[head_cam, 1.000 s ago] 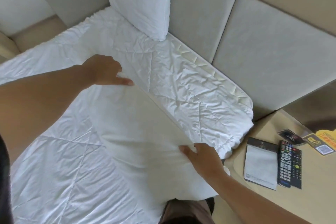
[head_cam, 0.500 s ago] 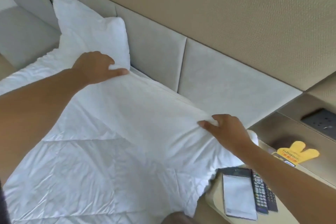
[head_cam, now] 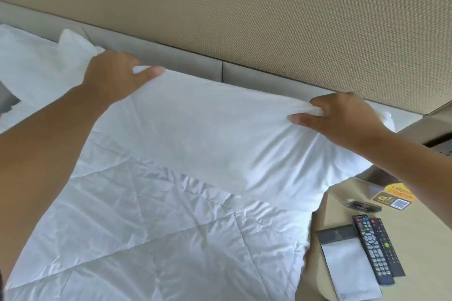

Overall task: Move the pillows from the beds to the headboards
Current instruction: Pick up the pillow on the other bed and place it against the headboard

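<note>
A white pillow (head_cam: pixel 220 129) lies across the head of the bed (head_cam: pixel 146 239), its upper edge against the grey padded headboard (head_cam: pixel 190 66). The left hand (head_cam: pixel 115 78) has its grip clenched on the top left corner, the right hand (head_cam: pixel 342 117) bunching the top right edge. Another pillow (head_cam: pixel 41 68) leans at far left. Two remotes (head_cam: pixel 376 249) and a notepad (head_cam: pixel 347 266) sit on the bench (head_cam: pixel 420 239) beside the bed.

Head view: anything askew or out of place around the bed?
Nothing serious. The pillow gripped by the left hand and right hand overhangs the bed's right edge toward the nightstand. The duvet is creased. The remotes and notepad lie orderly.
</note>
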### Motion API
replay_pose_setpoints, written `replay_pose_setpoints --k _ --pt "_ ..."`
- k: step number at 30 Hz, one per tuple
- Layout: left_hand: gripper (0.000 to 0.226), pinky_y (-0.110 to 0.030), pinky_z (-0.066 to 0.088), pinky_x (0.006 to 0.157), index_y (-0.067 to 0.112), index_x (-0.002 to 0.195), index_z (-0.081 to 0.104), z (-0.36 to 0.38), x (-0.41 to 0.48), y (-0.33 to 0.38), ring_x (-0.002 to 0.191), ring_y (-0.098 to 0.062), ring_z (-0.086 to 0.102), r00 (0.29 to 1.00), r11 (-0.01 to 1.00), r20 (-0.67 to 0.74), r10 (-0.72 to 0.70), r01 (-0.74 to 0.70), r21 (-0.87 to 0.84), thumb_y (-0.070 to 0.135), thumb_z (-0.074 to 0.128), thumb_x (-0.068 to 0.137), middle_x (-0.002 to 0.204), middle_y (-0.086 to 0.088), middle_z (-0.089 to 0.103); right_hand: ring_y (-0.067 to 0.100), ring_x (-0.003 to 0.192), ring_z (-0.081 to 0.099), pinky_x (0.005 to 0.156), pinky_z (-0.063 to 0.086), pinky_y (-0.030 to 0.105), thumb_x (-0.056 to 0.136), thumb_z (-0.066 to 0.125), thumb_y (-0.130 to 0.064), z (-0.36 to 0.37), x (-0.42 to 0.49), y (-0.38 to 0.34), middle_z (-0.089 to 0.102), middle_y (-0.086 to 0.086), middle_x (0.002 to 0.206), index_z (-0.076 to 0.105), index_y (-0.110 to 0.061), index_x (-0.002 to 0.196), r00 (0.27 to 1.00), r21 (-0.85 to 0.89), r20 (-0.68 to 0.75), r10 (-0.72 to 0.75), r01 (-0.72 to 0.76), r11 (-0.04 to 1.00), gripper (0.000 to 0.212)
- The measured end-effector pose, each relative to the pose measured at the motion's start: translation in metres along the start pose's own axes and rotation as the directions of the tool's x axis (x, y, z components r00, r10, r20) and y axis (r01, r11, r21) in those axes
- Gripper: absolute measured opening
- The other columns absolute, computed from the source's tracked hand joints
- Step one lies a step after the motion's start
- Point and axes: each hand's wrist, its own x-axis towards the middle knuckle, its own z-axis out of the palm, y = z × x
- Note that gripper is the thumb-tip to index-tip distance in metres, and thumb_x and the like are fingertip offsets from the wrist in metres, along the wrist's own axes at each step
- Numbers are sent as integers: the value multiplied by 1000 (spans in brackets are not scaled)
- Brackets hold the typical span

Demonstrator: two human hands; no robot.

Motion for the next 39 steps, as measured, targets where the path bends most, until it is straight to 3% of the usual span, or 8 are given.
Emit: replay_pose_setpoints --k 6,12,18,21,26,30,33,39 --pt "70 -36 37 60 16 50 25 35 42 10 60 -32 45 998 996 6 68 -67 -57 81 30 75 47 -4 30 28 61 50 56 41 34 77 58 -69 22 42 24 46 -1 52 48 -19 61 998 -150 -60 5 -14 989 54" --pt "102 -39 51 65 2 66 61 124 36 1 69 -38 64 987 995 138 79 -69 -75 95 18 72 59 -14 59 34 70 64 56 45 35 85 43 -72 102 48 52 64 9 70 62 -16 87 995 -332 40 87 -69 941 59" --pt "75 -31 37 55 12 51 33 152 46 11 51 -32 50 995 996 63 73 -69 -60 81 44 77 46 -5 35 36 63 65 54 47 35 84 56 -65 131 61 62 66 12 65 63 -15 78 992 -300 -28 123 -126 945 51" --pt "71 -31 36 56 12 52 35 157 55 17 51 -27 42 995 996 82 62 -57 -63 73 59 79 46 -1 33 37 62 65 52 42 34 83 59 -62 133 59 63 66 13 65 63 -14 78 994 -293 -53 99 -110 950 49" --pt "68 -37 39 59 13 54 35 163 51 21 51 -34 53 999 992 -27 48 -50 -115 74 50 80 48 -2 35 38 57 63 49 35 32 84 63 -55 131 53 58 63 14 62 55 -11 79 996 -334 -64 67 -84 939 45" --pt "51 -43 39 81 14 71 53 160 34 37 84 -33 58 965 963 -183 -188 144 -227 64 59 82 78 -7 61 36 70 64 54 39 33 80 74 -34 130 45 47 63 13 78 55 -7 90 982 -357 -147 -115 56 933 35" --pt "47 -52 37 100 12 98 62 157 5 52 108 -35 55 921 942 -271 -281 210 -263 57 62 85 108 -11 63 38 99 56 81 46 45 84 64 -31 129 35 36 56 15 112 54 -5 118 971 -352 -112 -212 160 922 45" --pt "99 -67 22 112 13 151 27 156 -36 65 149 -41 16 908 877 -20 -419 398 -270 70 62 79 161 -23 17 35 148 22 117 24 56 88 61 -42 139 16 32 26 14 160 31 -11 152 878 -391 138 -458 473 789 77"
